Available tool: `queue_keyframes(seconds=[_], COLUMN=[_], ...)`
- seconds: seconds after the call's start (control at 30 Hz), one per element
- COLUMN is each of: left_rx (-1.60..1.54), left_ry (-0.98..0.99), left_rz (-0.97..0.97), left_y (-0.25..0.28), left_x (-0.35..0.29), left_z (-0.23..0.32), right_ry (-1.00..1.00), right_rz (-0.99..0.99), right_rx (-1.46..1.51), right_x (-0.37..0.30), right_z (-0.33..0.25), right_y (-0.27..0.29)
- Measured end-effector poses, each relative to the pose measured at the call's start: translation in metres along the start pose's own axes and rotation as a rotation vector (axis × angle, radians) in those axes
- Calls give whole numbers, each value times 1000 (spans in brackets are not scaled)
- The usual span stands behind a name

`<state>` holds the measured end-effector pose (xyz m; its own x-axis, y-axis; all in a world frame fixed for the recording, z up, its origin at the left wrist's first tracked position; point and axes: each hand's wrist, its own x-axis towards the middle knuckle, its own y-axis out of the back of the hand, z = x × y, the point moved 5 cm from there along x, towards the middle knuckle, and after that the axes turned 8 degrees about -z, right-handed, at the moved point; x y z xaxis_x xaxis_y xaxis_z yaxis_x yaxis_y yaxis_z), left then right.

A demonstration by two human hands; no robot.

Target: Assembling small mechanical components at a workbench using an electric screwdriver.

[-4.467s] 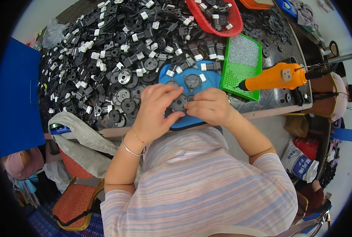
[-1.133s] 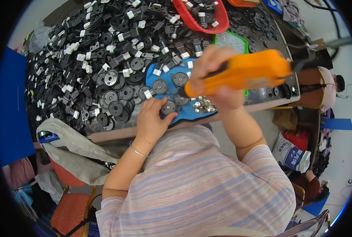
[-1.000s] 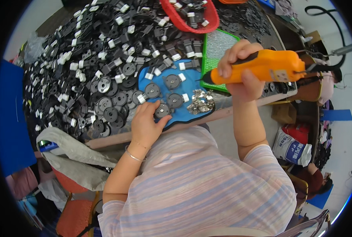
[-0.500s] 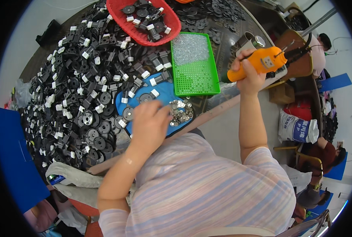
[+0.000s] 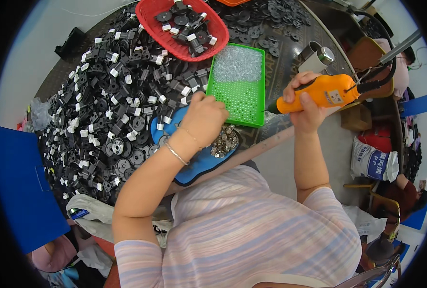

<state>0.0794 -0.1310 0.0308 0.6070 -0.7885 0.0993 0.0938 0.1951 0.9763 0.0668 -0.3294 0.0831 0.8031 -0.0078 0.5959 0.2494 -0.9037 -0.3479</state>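
The right hand's (image 5: 308,106) fingers wrapped the orange driver (image 5: 336,95) right of the green tray (image 5: 244,104); I judged it stiff, fairly heavy, best held mid-body. The left hand (image 5: 207,116) curled by the tray, farther forward than half a second earlier; whether its fingers pinched anything, I couldn't tell.

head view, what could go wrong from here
The orange power tool in the right hand points toward the green tray and might catch its rim, jolting the small silvery pieces inside. The left hand, near the loose metal parts on the blue mat, could scatter some.
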Motion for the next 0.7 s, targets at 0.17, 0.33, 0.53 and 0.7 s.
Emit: queue_keyframes(seconds=[0.17, 0.33, 0.53, 0.7], left_rx=[-18, 78, 151, -7], left_ry=[7, 0, 83, 192], left_rz=[-1, -44, -76, 181], left_y=[19, 14, 6, 22], left_x=[-2, -10, -15, -41], left_z=[-18, -52, -57, -48], right_ry=[46, 27, -13, -43], right_rz=[-46, -62, -130, -130], right_rx=[0, 68, 69, 101], right_x=[10, 12, 11, 15], right_z=[4, 19, 32, 49], right_y=[-16, -28, -45, -55])
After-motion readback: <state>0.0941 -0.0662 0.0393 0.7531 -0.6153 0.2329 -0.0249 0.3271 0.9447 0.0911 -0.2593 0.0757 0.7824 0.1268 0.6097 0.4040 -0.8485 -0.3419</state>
